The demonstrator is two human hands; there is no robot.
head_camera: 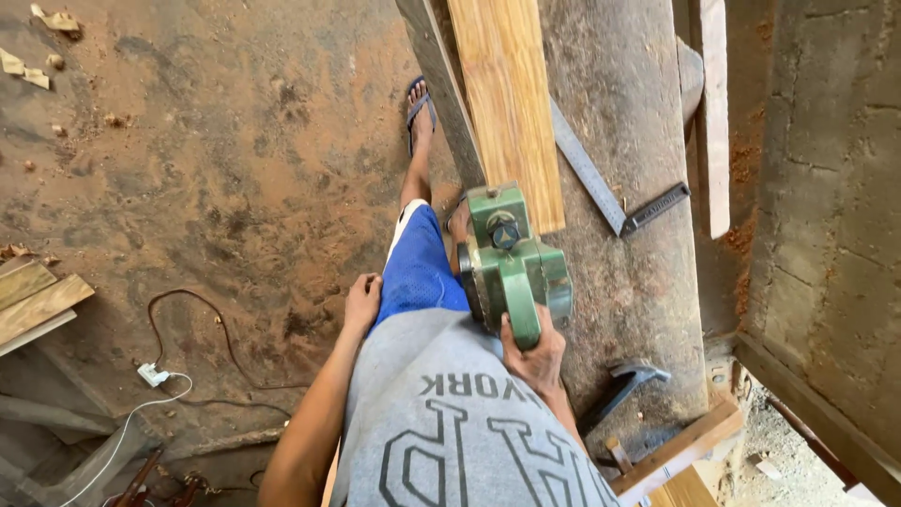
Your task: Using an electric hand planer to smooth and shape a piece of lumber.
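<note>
My right hand [535, 355] grips the rear handle of a green electric planer [511, 263] that rests at the near end of a long light wooden plank [507, 103] lying on a grey workbench [629, 282]. My left hand [361, 302] hangs at my side with its fingers loosely apart, touching my blue shorts and holding nothing. My left foot in a blue sandal [419, 108] stands on the dusty floor beside the bench.
A metal try square [610, 197] lies on the bench right of the plank. A hammer [619, 387] lies near the bench's near end. A cable and white plug [155, 376] trail over the sawdust-covered floor. Wood offcuts [33, 300] lie at the left.
</note>
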